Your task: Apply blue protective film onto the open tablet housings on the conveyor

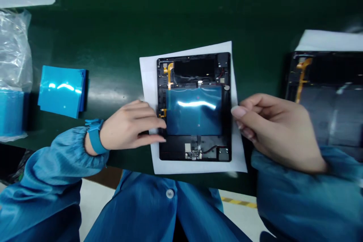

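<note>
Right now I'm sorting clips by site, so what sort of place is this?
Likely an electronics assembly line: an opened tablet with blue film over its middle, a stack of blue film sheets, and a second opened tablet beside it on the green bench.

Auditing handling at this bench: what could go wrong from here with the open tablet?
Bare fingertips of the left hand rest at the left edge of the tablet, beside the orange flex; they might snag it. Pressed unevenly, the blue film might wrinkle. The paper lies near the front edge of the table, so a tug by the right hand could slide both off.
</note>
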Demonstrator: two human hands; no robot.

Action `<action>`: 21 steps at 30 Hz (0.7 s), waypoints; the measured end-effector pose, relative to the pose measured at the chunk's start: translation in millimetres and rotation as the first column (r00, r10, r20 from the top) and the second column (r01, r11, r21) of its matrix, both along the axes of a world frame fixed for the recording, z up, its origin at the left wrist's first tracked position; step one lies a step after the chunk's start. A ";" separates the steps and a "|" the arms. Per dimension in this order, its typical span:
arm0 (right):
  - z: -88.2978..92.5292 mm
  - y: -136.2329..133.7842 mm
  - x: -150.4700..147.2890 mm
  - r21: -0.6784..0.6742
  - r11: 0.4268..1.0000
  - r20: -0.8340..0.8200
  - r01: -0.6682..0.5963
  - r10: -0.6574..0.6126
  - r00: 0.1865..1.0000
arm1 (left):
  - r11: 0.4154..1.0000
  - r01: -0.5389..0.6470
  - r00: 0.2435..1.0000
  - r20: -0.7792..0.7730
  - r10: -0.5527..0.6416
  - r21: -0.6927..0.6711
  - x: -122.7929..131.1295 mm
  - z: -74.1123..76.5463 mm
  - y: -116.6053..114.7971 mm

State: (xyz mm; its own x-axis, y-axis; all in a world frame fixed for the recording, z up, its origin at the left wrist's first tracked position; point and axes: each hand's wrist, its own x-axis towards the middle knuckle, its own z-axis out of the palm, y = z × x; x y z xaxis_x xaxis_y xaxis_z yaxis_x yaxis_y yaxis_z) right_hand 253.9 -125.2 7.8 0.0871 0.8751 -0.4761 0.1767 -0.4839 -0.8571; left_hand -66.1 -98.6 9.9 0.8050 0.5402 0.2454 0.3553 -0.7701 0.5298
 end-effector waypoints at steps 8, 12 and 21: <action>-6.0 -1.4 -6.2 0.130 0.991 -0.126 0.043 -0.026 0.992 | 0.917 0.064 0.923 -0.372 0.095 0.393 48.1 3.5 7.7; -17.0 1.0 -5.5 0.197 0.979 -0.182 0.057 -0.021 0.983 | 0.949 0.062 0.885 -0.457 0.090 0.308 95.5 0.5 6.5; -10.1 -19.7 -36.0 0.390 0.471 0.768 -0.791 0.309 0.562 | 0.894 -0.378 0.841 -0.314 0.440 0.242 48.7 -6.7 30.1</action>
